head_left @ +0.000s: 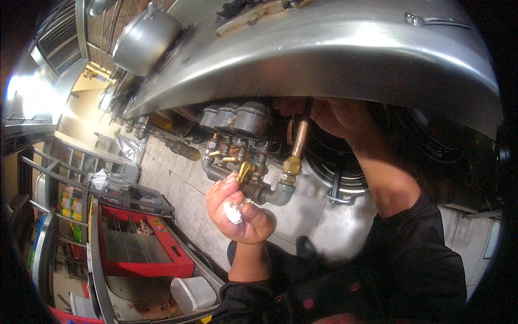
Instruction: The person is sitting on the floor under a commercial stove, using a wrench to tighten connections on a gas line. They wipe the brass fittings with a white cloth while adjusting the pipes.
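Observation:
In my left hand (pixel 237 221) a crumpled white wad (pixel 233 211), paper or cloth, is pressed between curled fingers and palm. Its fingertips are at a small brass valve lever (pixel 245 171) on a dark gas pipe. My right hand (pixel 340 116) reaches under the steel front edge (pixel 345 70) of the cooker, beside an upright copper pipe (pixel 300 137). Shadow and the edge hide most of its fingers. A brass fitting (pixel 291 166) joins the copper pipe to a grey elbow (pixel 281 193). Dark rounded burner parts (pixel 252 119) sit behind the valves.
A spanner (pixel 437 22) lies on the steel top, and a large aluminium pot (pixel 147 40) stands further left. Round metal racks or pans (pixel 337 175) are stacked underneath. At lower left are a red-framed unit (pixel 145 243) and a white plastic tub (pixel 193 294). Grey tiles (pixel 340 218) cover the floor.

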`<state>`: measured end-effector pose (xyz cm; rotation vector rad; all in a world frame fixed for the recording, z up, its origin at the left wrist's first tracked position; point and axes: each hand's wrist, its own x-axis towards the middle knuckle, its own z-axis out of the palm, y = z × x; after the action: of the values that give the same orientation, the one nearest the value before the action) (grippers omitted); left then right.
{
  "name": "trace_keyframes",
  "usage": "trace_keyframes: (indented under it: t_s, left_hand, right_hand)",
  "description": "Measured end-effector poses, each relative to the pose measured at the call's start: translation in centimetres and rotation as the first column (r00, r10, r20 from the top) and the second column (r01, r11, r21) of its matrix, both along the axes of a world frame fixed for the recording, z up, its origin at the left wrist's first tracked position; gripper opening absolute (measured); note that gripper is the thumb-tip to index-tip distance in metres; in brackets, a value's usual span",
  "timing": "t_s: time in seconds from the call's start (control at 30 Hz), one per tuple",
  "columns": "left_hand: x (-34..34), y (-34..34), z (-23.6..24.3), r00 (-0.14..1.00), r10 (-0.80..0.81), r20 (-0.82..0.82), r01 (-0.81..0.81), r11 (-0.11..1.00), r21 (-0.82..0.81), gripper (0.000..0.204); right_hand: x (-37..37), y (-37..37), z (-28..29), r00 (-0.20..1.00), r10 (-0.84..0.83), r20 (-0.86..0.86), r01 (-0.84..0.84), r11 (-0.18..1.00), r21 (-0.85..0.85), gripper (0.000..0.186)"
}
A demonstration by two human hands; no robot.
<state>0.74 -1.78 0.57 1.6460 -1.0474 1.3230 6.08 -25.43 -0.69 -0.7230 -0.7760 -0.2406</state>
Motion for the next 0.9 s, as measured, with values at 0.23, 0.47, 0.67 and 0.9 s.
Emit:
trace_keyframes:
  t_s: [0.23,0.47,0.67,0.9]
  left_hand:
    - [0.0,0.0,-0.1,1.0,-0.013,0.004,0.013,1.0,0.008,0.023]
    - [0.0,0.0,-0.1,1.0,-0.018,-0.007,0.018,1.0,-0.003,0.022]
    - [0.0,0.0,0.0,1.0,-0.019,-0.01,0.019,1.0,-0.008,0.022]
    - [-0.2,0.0,-0.1,1.0,-0.02,-0.023,0.02,1.0,-0.018,0.024]
  right_hand:
    - [-0.6,2.8,-0.3,0.946,0.319,-0.055,-0.296,0.922,0.25,0.046]
    - [-0.9,3.0,0.0,0.957,0.289,-0.017,-0.281,0.942,0.182,0.031]
    - [-0.9,2.9,-0.1,0.964,0.265,0.017,-0.264,0.952,0.157,0.032]
    - [0.4,3.0,-1.3,0.931,0.352,0.096,-0.365,0.897,0.248,0.042]
